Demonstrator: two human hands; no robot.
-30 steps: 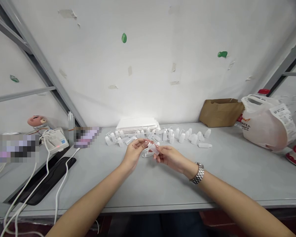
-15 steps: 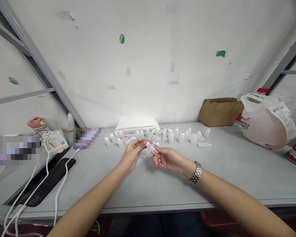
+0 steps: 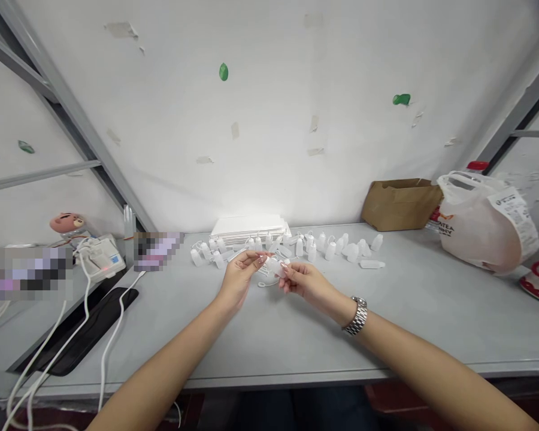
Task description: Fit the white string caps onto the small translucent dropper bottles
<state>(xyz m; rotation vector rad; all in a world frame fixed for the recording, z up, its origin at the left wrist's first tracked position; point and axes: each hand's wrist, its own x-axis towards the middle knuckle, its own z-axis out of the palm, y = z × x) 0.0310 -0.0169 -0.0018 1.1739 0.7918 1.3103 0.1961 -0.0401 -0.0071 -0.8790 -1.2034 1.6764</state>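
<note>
A small translucent plastic squeeze bottle is held above the desk between my two hands. My left hand is closed in a pinch on its upper left end, near the neck. From the other side, my right hand has thumb and fingers closed round the bottle's body; a metal-band watch is on that wrist. My fingertips partly hide the bottle. Just below it, a thin white strap with a ring shows. Several similar bottles stand and lie behind my hands, and one lies on its side to the right.
A white stack lies against the wall. At the back right are an open cardboard box and a full plastic bag. On the left are a power strip, white cables, a phone and a black tray.
The bottle has turned in my hands and looks shorter now. The fingers of my right hand have shifted up round its body. My left hand has barely moved.
</note>
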